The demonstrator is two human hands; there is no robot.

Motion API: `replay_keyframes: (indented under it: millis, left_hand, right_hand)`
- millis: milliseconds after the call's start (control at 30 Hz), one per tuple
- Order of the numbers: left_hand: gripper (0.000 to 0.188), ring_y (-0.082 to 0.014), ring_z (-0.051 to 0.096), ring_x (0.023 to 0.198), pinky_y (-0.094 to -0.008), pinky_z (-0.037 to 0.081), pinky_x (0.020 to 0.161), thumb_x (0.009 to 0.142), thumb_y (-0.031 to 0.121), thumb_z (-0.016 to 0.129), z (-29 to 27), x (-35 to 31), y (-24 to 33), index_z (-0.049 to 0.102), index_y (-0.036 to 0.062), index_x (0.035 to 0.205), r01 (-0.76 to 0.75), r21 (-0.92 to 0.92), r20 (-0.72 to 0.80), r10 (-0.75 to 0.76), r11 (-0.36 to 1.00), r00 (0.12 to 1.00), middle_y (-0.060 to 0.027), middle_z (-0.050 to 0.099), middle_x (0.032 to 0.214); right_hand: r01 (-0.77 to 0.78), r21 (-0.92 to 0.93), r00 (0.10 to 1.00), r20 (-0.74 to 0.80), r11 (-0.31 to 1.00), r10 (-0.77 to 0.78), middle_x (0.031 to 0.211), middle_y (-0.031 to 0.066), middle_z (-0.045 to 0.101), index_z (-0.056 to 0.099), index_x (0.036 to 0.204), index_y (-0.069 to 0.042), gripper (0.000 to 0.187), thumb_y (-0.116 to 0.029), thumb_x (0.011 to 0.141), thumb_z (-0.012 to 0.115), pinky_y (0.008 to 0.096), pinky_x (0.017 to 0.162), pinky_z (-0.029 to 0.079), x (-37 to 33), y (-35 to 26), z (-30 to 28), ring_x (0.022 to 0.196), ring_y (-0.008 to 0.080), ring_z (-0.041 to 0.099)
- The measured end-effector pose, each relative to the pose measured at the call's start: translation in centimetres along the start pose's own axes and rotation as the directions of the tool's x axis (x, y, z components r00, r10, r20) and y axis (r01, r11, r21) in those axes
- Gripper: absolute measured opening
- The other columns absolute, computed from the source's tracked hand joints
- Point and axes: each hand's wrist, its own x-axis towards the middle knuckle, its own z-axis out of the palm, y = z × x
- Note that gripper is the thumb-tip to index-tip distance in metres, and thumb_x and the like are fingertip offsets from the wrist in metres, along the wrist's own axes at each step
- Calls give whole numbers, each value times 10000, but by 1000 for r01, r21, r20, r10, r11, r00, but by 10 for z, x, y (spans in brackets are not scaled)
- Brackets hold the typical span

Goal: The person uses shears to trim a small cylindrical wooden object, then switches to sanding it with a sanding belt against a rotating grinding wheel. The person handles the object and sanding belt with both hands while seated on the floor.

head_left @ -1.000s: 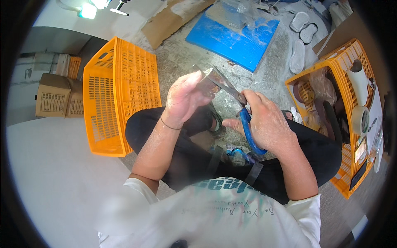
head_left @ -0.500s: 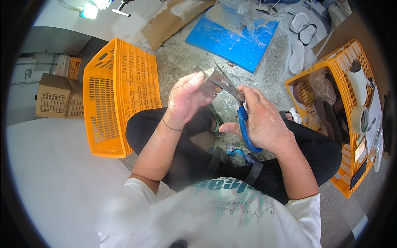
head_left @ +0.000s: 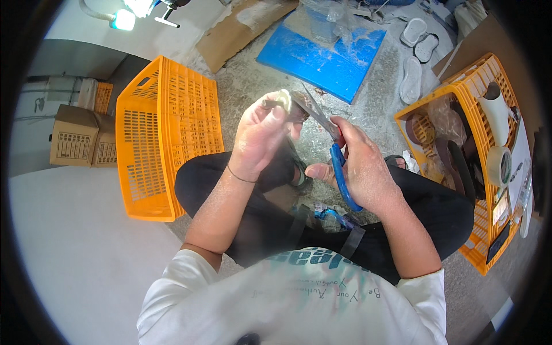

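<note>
My right hand grips a pair of scissors with blue handles, thumb and fingers around the loops. The blades are parted and point up and to the left. My left hand pinches a small pale, rounded piece with a dark brownish strip beside it; its kind is unclear, and the fingers cover part of it. The blade tips lie close to this piece, at its right side. Whether they touch it cannot be made out. Pale dust coats both hands and forearms.
Orange crates stand to my left. At right another orange crate carries a tape roll and a phone. Ahead lie a dusty blue board, cardboard and white sandals. A lamp shines at upper left.
My left hand has turned the pale piece, so its rounded face shows more, and its fingers have curled further round it. The scissors have barely shifted, their blades still parted.
</note>
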Motion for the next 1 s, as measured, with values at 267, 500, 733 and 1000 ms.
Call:
replay_keyframes:
  millis: [267,500,733,1000]
  left_hand:
    - [494,-207,660,886,-343,529,826,892,159,728,12,-7,-11,527,-73,1280,-93,216,-116,120,972,986,-138,677,1048]
    - [480,-211,664,917,-350,547,842,898,99,684,16,-11,-20,505,-85,1303,-163,292,-100,200,942,975,-153,666,1091]
    - [449,-215,666,956,-361,559,851,909,84,662,20,-9,-22,508,-82,1296,-142,273,-151,189,951,970,-165,660,1137]
    - [472,-210,663,984,-355,563,853,918,113,671,20,-6,-18,511,-73,1320,-197,278,-143,243,940,959,-155,658,1143]
  right_hand:
    - [8,-140,1000,24,990,-5,1266,299,547,378,1407,99,1032,-581,750,791,473,1033,442,-3,-1,-1,1215,415,541]
    - [-76,-111,991,99,991,87,1097,296,634,532,1133,32,646,-476,814,772,489,923,496,1,-6,-12,1069,442,618]
    - [-110,-68,991,67,992,115,834,254,681,575,952,24,461,-385,850,765,467,766,541,4,-2,-11,860,439,680]
    - [-89,118,994,73,989,81,922,237,691,586,1077,22,621,-479,782,804,447,815,538,3,-2,-9,917,404,689]
